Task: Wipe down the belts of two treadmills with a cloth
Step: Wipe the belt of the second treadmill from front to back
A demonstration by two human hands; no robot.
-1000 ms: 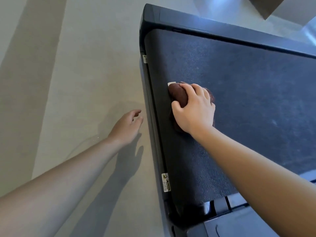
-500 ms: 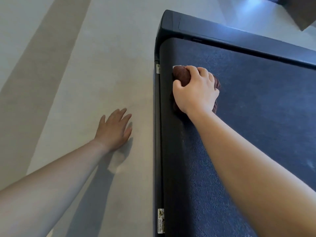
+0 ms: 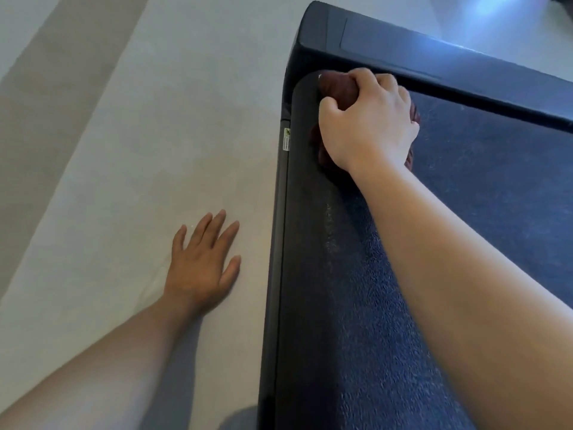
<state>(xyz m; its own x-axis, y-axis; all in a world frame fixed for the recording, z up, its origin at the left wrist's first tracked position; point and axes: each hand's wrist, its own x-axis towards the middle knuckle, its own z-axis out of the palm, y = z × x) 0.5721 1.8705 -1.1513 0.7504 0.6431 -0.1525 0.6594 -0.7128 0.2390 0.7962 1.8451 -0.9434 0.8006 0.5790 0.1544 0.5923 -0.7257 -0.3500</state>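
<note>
A dark textured treadmill belt [image 3: 480, 212] fills the right half of the view, framed by a black side rail [image 3: 277, 243] and a black end cap [image 3: 418, 57]. My right hand [image 3: 369, 125] grips a bunched dark brown cloth [image 3: 336, 90] and presses it onto the belt's far left corner, right against the end cap. Most of the cloth is hidden under the hand. My left hand [image 3: 203, 262] lies flat on the floor beside the rail, fingers spread and straight.
Pale grey floor [image 3: 124, 150] spreads to the left of the treadmill, with a darker band along the far left. A small warning sticker [image 3: 287, 139] sits on the side rail near the corner.
My right hand has pushed the cloth along the belt's left edge up to the far corner. My left hand has come down flat onto the floor.
</note>
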